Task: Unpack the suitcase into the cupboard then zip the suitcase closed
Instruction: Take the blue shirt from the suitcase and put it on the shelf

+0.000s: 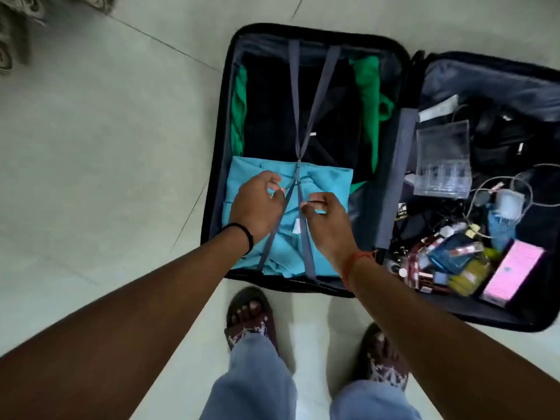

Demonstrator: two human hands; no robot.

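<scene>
1. Suitcase [218, 165] open on floor, still full; nothing unpacked yet.
2. Left hand [257, 207] and right hand [325, 222] with curled fingers at crossed straps [298, 165]; actual pinch unclear.
3. Blue cloth [327, 183] under both hands.

One suitcase [221, 140], two hands, one pink box [512, 272], one clear case [442, 159].

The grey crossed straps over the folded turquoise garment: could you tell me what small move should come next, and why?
Probably unclip the grey crossed straps at their join: both the left hand and right hand are at them, and they cross over the folded turquoise garment, pinning it in the black suitcase.
</scene>
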